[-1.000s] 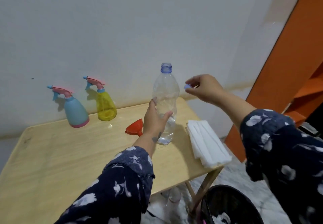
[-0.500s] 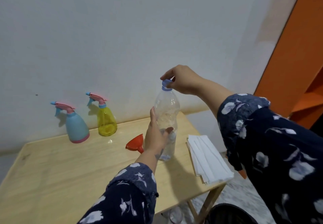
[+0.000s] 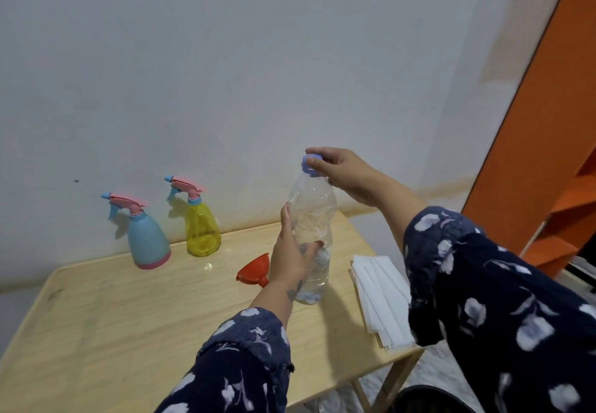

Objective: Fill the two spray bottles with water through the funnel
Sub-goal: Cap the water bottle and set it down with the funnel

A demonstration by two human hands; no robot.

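Note:
A clear plastic water bottle (image 3: 312, 209) stands upright on the wooden table (image 3: 129, 309) with a little water at its bottom. My left hand (image 3: 292, 257) grips its lower body. My right hand (image 3: 345, 170) pinches the blue cap (image 3: 310, 164) sitting on the bottle's neck. A red funnel (image 3: 254, 270) lies on its side just left of the bottle. A blue spray bottle (image 3: 146, 240) and a yellow spray bottle (image 3: 201, 222), both with pink trigger heads on, stand against the wall at the back.
A stack of white folded cloths (image 3: 380, 296) lies at the table's right edge. An orange door frame (image 3: 541, 128) rises at the right. A dark bin (image 3: 432, 399) sits on the floor below the table's corner.
My right hand brought the blue cap from the right of the bottle onto its neck and now holds it there. The left hand kept its grip on the bottle.

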